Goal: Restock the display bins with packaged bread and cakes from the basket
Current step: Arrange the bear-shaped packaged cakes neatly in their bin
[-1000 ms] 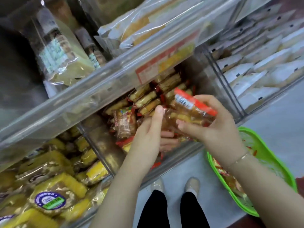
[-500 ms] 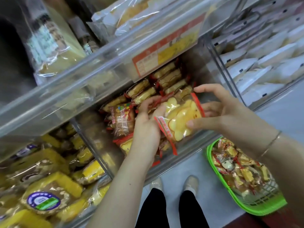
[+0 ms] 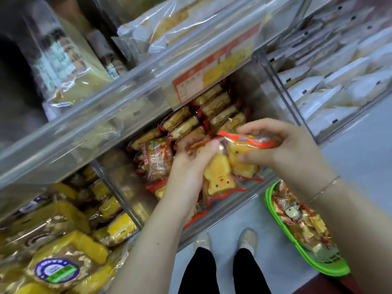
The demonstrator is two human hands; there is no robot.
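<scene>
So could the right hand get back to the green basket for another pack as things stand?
Probably yes, once freed: the right hand grips a bear-shaped cake pack, but the green basket sits open just below its wrist, nothing covering it.

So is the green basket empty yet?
Not empty. The green basket on the floor holds a pile of red-and-clear wrapped cakes.

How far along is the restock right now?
Done: the middle bin already holds rows of red-edged cake packs. In hand: left hand and right hand both grip a bear-shaped cake pack over it. Left: the green basket still holds many packs.
</scene>
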